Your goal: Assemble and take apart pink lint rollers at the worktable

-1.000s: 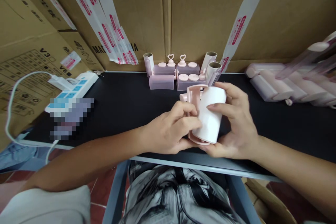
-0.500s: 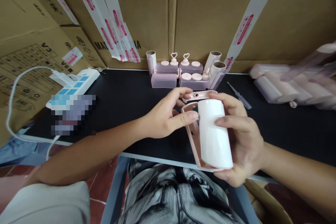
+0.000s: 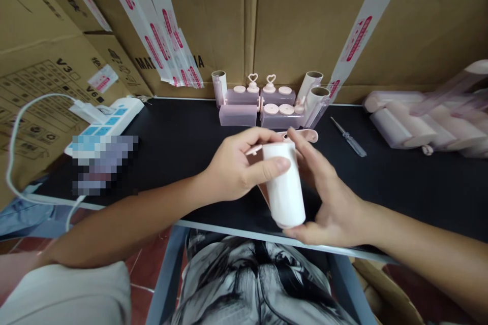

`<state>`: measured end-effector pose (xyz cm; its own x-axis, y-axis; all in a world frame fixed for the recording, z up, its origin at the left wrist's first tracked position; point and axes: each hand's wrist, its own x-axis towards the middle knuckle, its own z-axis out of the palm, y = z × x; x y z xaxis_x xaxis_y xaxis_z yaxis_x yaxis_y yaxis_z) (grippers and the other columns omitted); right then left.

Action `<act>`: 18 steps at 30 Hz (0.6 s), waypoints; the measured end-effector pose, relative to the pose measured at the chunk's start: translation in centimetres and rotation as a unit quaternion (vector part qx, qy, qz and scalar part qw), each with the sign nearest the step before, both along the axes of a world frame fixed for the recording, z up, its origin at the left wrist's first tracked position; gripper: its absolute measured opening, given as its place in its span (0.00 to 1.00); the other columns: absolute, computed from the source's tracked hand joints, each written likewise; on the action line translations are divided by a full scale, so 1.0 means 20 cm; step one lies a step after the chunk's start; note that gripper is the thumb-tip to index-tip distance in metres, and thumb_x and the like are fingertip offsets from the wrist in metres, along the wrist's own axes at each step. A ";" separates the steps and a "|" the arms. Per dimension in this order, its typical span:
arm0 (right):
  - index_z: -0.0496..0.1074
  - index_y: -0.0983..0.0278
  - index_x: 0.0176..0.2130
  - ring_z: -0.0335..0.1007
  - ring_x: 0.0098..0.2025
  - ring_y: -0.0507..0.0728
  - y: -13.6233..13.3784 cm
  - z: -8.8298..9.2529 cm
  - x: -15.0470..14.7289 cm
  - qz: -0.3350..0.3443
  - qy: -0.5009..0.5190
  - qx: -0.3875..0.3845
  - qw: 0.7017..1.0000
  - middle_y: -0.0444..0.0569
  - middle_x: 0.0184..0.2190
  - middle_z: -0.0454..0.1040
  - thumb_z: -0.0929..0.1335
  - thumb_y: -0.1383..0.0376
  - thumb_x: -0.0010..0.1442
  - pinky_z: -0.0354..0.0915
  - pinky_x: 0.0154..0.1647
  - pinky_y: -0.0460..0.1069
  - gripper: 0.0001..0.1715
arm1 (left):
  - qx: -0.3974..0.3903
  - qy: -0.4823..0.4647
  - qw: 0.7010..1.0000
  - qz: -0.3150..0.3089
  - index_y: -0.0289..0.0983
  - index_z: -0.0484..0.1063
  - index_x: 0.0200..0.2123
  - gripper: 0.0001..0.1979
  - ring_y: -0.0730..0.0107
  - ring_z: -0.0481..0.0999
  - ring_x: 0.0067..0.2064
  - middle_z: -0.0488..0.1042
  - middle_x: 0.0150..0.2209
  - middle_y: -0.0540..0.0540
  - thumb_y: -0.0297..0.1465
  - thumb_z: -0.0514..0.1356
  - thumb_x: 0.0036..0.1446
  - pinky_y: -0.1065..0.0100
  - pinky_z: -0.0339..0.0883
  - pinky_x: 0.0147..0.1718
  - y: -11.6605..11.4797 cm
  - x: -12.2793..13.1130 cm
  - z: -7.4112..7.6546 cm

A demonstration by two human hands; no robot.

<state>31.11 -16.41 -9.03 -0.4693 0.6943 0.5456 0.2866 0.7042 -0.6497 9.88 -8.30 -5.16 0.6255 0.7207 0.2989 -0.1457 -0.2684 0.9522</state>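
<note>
Just below the frame's centre, the left hand has its fingers closed round the upper part of a white cylinder, thumb across the front. The right hand spreads its fingers along the other side, thumb at the base; whether they grip cannot be told. Plain, smooth and softly shiny, the cylinder leans with its top leftward. Behind it shows a pale pink frame, mostly hidden. Farther out, on the black table, lie a screwdriver at right and lavender boxes at upper centre.
</note>
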 end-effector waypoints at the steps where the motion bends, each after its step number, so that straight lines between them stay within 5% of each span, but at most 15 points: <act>1: 0.30 0.47 0.78 0.51 0.76 0.70 -0.01 0.00 -0.01 0.008 0.042 -0.083 0.996 0.56 0.80 0.34 0.79 0.62 0.56 0.58 0.71 0.68 0.73 | 0.014 -0.009 1.000 0.024 0.34 0.74 0.47 0.22 0.73 0.77 0.33 0.79 0.39 0.47 0.43 0.72 0.56 0.73 0.73 0.30 0.01 0.00 0.00; 4: 0.36 0.49 0.77 0.72 0.62 0.65 -0.02 0.02 -0.03 0.070 0.188 -0.330 0.922 0.61 0.74 0.55 0.74 0.50 0.63 0.74 0.58 0.63 0.60 | 0.104 -0.002 0.990 0.090 0.34 0.74 0.48 0.23 0.72 0.78 0.33 0.80 0.40 0.46 0.44 0.71 0.57 0.71 0.75 0.31 0.02 -0.01 -0.01; 8: 0.60 0.55 0.70 0.76 0.52 0.62 -0.02 0.06 -0.05 0.095 0.279 -0.479 0.827 0.58 0.59 0.72 0.64 0.37 0.66 0.79 0.45 0.57 0.44 | 0.330 0.036 0.937 0.111 0.35 0.76 0.48 0.22 0.68 0.80 0.39 0.81 0.41 0.44 0.43 0.72 0.57 0.67 0.76 0.40 0.02 -0.01 -0.02; 13: 0.74 0.62 0.56 0.76 0.48 0.63 -0.03 0.09 -0.08 0.085 0.282 -0.503 0.812 0.57 0.47 0.77 0.60 0.29 0.62 0.79 0.38 0.54 0.47 | 0.462 0.048 0.884 0.049 0.34 0.73 0.55 0.26 0.62 0.81 0.48 0.80 0.48 0.39 0.45 0.68 0.61 0.62 0.78 0.49 -0.02 0.02 -0.02; 18: 0.78 0.65 0.44 0.75 0.36 0.59 -0.04 0.07 -0.06 0.078 0.292 -0.518 0.800 0.51 0.34 0.77 0.68 0.35 0.61 0.78 0.35 0.54 0.37 | 0.505 0.079 0.859 0.004 0.33 0.69 0.60 0.29 0.57 0.80 0.55 0.79 0.52 0.35 0.47 0.64 0.65 0.58 0.78 0.55 -0.04 0.01 0.01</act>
<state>29.82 -17.29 -7.55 -0.4691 0.8738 -0.1282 -0.3168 -0.3019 -0.8992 10.16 -9.14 -4.87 0.7120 0.1480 0.6864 -0.0296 -0.9704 0.2398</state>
